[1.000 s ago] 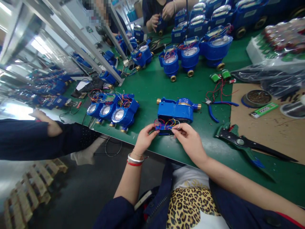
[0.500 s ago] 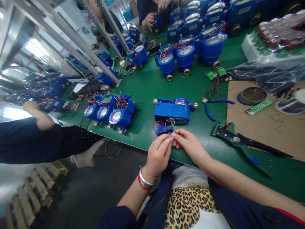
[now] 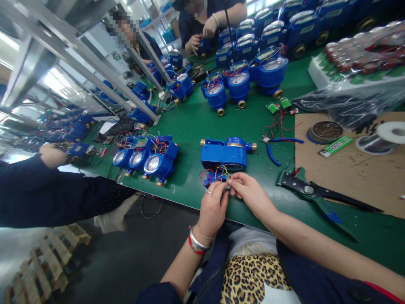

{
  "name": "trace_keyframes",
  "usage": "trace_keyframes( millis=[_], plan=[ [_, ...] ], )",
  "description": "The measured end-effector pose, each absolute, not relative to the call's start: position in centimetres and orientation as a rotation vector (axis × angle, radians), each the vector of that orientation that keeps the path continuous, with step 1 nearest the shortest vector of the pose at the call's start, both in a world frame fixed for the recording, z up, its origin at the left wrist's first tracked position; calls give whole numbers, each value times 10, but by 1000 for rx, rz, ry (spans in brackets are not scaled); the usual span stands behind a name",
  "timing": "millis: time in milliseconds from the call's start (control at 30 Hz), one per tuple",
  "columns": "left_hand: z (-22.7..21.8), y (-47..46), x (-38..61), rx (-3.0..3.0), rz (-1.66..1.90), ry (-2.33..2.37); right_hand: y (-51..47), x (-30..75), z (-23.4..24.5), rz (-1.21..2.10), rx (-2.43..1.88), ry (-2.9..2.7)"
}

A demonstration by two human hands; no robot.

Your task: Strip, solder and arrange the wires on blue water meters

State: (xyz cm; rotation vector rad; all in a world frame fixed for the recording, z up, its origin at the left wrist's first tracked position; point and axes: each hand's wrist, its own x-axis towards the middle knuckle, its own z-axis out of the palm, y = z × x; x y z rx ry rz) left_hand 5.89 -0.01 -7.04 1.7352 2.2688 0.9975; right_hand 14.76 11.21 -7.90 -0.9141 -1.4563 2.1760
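Observation:
My left hand [image 3: 214,207] and my right hand [image 3: 250,191] meet at the table's front edge, fingertips close together. Both are closed in a pinch on thin wires [image 3: 222,169], whose ends are hidden by the fingers. Red, yellow and white wires run from a small blue part [image 3: 209,179], partly covered by my left hand. Just behind it a blue water meter [image 3: 218,155] lies on its side, a brass fitting at each end.
Wired meters [image 3: 152,164] stand to the left, more [image 3: 238,82] behind. On the right are pliers [image 3: 272,152], a large green-handled cutter [image 3: 308,190], green batteries [image 3: 285,103], cardboard [image 3: 329,173], a round tin [image 3: 325,131] and a wire spool [image 3: 376,143]. A co-worker's arm [image 3: 53,155] reaches in at left.
The view has shifted slightly, showing more of the person across the table. My hands stay pinched together at the wires, with little movement.

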Motion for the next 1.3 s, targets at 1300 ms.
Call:
trace_keyframes(
  millis=[1300],
  plan=[
    [-96, -32, 42, 2023, 1270, 2586, 148, 327, -55, 1244, -1072, -2065]
  ],
)
